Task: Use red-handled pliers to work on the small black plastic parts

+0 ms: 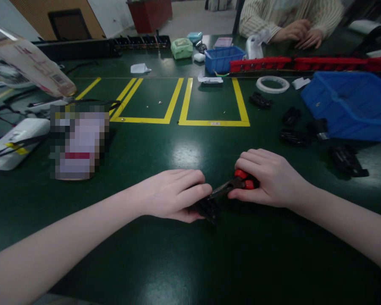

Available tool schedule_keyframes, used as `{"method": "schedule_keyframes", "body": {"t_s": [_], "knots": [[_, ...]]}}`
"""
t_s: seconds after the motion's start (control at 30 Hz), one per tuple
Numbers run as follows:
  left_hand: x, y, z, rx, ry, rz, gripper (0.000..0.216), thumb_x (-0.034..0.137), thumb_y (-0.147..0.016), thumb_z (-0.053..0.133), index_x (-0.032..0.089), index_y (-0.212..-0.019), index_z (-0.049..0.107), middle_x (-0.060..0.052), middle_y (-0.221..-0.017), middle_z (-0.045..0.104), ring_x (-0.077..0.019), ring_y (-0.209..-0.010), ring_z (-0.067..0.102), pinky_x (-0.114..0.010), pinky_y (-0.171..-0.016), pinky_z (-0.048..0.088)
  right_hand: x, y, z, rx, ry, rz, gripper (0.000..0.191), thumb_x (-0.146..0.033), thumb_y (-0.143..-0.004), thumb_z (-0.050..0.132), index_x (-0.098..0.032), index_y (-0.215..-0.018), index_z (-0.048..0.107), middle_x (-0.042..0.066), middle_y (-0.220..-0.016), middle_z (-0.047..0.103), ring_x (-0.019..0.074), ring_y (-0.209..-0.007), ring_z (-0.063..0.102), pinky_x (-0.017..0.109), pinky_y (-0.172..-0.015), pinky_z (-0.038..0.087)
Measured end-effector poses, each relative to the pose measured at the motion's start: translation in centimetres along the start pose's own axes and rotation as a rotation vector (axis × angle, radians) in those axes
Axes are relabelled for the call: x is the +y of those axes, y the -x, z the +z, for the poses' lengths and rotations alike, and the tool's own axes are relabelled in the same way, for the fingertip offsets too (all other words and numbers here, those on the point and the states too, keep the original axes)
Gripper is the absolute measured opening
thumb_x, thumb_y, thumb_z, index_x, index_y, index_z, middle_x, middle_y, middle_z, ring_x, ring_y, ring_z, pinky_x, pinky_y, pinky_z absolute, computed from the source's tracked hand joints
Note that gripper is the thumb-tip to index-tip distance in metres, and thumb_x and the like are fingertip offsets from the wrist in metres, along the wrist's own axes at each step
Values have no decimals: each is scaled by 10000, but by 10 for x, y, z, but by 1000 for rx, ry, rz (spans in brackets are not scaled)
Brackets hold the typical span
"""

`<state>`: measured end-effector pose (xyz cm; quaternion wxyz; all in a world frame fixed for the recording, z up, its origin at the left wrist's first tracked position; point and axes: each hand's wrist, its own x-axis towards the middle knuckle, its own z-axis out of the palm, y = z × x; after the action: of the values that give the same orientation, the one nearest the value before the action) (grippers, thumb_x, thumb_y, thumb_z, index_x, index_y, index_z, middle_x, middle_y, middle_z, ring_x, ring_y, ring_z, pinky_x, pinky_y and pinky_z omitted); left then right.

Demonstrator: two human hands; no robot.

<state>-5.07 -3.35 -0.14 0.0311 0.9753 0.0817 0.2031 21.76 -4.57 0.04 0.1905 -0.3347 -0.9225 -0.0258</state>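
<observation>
My left hand [180, 195] is closed on a small black plastic part [209, 209], low over the green table. Its fingers hide much of that part, so its exact kind does not show. In my right hand [265, 178] are long-nosed pliers [230, 186] with red handles, the fingers wrapped round the grips. The plier jaws point left and reach the black part beside my left fingertips. Whether the jaws pinch anything I cannot tell.
Several black plastic parts [346, 161] lie at the right by a large blue bin [352, 106]. A tape roll [273, 84] and yellow tape outlines [214, 123] are farther back. A blurred phone-like object [82, 144] lies left. Across the table, another person's hands [300, 34] rest.
</observation>
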Motion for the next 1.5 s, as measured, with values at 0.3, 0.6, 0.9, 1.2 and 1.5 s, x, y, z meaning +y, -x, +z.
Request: {"method": "schedule_keyframes", "body": {"t_s": [0.3, 0.6, 0.9, 1.2, 1.5], "knots": [[-1, 0, -2, 9, -19, -24, 262, 336, -1075, 302, 142, -1114, 473, -93, -948, 653, -175, -790, 626, -289, -693, 534, -1, 2, -2, -67, -116, 109, 528, -701, -868, 509, -194, -719, 509, 21, -689, 544, 147, -625, 485, 284, -579, 365], [0, 2, -1, 50, -15, 11, 274, 349, -1086, 305, 141, -1107, 484, -76, -918, 678, -166, -827, 645, -278, -709, 513, -5, 2, 3, 20, -138, 89, 487, -663, -831, 601, -180, -787, 555, 32, -740, 580, 164, -672, 531, 300, -610, 387], [0, 3, -2, 60, -27, -2, 282, 350, -1084, 307, 141, -1123, 492, -85, -932, 672, -163, -808, 638, -270, -701, 514, -5, 1, 1, -6, -211, 138, 466, -646, -809, 643, -193, -761, 547, 25, -724, 590, 157, -660, 527, 296, -611, 380], [1, 5, -2, 60, -62, -20, 258, 333, -1071, 351, 144, -1171, 495, -89, -948, 678, -168, -811, 644, -277, -695, 526, -5, 1, 0, -12, -230, 113, 442, -607, -823, 654, -195, -719, 533, 4, -678, 550, 140, -633, 493, 281, -588, 356], [2, 5, -4, 42, -151, 38, 186, 251, -1028, 444, 154, -1176, 502, -86, -929, 676, -183, -763, 634, -302, -656, 521, -5, 2, 2, -2, -194, 119, 462, -636, -810, 647, -194, -736, 536, 16, -695, 571, 152, -647, 505, 291, -599, 362]]}}
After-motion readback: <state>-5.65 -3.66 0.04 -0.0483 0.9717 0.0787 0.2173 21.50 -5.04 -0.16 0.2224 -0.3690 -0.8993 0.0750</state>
